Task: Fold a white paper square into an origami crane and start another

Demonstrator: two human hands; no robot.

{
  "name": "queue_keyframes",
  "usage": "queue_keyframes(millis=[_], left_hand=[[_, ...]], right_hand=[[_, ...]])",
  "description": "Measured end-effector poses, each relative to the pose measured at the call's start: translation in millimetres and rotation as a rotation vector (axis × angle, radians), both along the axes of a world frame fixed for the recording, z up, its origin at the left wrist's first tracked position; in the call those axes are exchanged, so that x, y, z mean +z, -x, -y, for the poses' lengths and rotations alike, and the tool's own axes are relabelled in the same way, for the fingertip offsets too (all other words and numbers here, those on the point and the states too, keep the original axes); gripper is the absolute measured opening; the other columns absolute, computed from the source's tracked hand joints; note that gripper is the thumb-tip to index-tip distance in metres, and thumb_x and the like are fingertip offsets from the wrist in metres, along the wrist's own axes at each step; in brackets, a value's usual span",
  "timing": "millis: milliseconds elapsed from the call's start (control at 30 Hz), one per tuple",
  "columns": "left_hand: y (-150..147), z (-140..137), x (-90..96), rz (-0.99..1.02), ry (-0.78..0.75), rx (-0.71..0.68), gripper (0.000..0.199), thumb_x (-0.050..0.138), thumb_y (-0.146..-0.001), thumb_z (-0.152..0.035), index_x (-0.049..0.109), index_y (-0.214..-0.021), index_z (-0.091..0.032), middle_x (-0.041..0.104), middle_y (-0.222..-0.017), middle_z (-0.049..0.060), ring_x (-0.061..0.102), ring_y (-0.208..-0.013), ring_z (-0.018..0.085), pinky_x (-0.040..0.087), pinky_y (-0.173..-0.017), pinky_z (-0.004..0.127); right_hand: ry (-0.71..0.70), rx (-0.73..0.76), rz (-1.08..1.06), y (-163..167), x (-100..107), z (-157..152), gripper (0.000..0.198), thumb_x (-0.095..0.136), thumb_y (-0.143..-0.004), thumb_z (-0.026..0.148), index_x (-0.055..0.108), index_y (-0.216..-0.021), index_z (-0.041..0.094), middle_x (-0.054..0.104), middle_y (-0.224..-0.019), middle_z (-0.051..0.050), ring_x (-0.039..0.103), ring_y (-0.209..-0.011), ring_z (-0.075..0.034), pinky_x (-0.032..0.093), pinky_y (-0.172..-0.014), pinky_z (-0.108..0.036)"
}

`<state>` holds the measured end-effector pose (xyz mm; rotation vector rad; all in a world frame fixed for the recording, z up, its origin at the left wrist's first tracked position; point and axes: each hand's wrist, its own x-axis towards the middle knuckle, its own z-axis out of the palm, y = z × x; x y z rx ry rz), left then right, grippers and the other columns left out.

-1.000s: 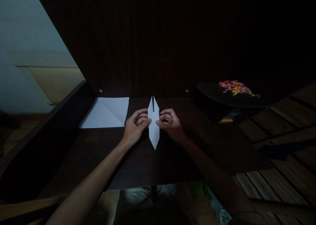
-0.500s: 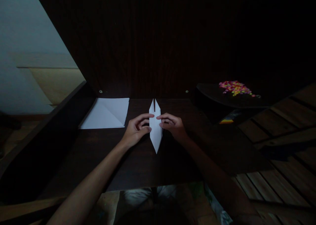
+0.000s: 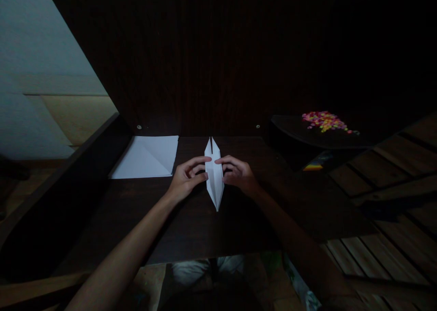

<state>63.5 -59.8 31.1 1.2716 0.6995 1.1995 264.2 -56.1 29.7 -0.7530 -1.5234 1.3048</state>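
A narrow piece of folded white paper (image 3: 214, 179) lies lengthwise in front of me, its near end a single point and its far end split into two points by a slit. My left hand (image 3: 186, 176) grips its left edge, index fingertip on top and thumb at the side. From the other side my right hand (image 3: 241, 174) holds the right edge in the same way, fingers curled. A crease runs down the middle of the paper's near half. The undersides of the paper are hidden.
White paper sheets (image 3: 146, 156) are stacked at the left on the dark desk (image 3: 205, 238). On a raised shelf (image 3: 290, 128) at the right lies a heap of small colourful pieces (image 3: 326, 121). A dark panel (image 3: 205, 65) rises behind, and a low side board (image 3: 64, 179) bounds the left.
The flat near half of the folded paper now shows an open crease down its middle. My right thumb has slipped from the paper's top to its edge.
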Motion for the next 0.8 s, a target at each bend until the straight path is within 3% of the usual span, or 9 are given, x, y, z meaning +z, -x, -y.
queue_keyframes(millis=[200,333,433,567,800], left_hand=[[-4.2,1.1,2.6,-0.015,0.023,0.035,0.046,0.087,-0.06,-0.027,0.07,-0.102,-0.015,0.072,-0.098,0.009,0.068,-0.088,0.021,0.055,-0.073,0.029],[-7.7,0.7,0.6,-0.071,0.004,0.138,0.037,0.084,-0.066,-0.033,0.072,-0.096,-0.014,0.073,-0.086,0.006,0.067,-0.076,0.016,0.054,-0.073,0.028],[-9.3,0.2,-2.6,-0.121,-0.029,0.21,0.034,0.081,-0.068,-0.037,0.071,-0.092,-0.014,0.071,-0.078,0.003,0.064,-0.068,0.014,0.053,-0.066,0.026],[-11.1,1.1,-4.8,-0.156,-0.076,0.227,0.03,0.079,-0.071,-0.035,0.069,-0.089,-0.014,0.066,-0.069,0.0,0.058,-0.058,0.01,0.047,-0.056,0.021],[-15.4,2.8,-6.2,-0.11,-0.163,0.252,0.036,0.077,-0.074,-0.03,0.059,-0.103,-0.019,0.066,-0.093,0.002,0.06,-0.063,0.007,0.048,-0.06,0.019]], right_hand=[[0.038,-0.025,-0.016,3.2,-2.2,-0.7,0.038,0.081,-0.066,0.037,0.067,-0.098,0.021,0.06,-0.088,-0.002,0.057,-0.073,-0.014,0.047,-0.06,-0.025],[0.041,-0.121,-0.001,10.8,-5.8,-1.8,0.027,0.077,-0.07,0.041,0.066,-0.083,0.02,0.061,-0.079,0.0,0.058,-0.068,-0.014,0.045,-0.056,-0.025],[0.044,-0.185,0.02,15.5,-7.8,-2.1,0.027,0.074,-0.072,0.044,0.061,-0.075,0.02,0.059,-0.068,0.002,0.055,-0.058,-0.012,0.044,-0.051,-0.025],[0.037,-0.249,-0.01,19.4,-9.7,-2.1,0.03,0.077,-0.068,0.04,0.057,-0.081,0.022,0.059,-0.068,0.003,0.056,-0.059,-0.012,0.043,-0.048,-0.023],[-0.045,-0.304,-0.072,22.6,-10.3,0.8,0.037,0.079,-0.069,0.033,0.052,-0.093,0.024,0.059,-0.075,0.003,0.059,-0.068,-0.012,0.048,-0.058,-0.024]])
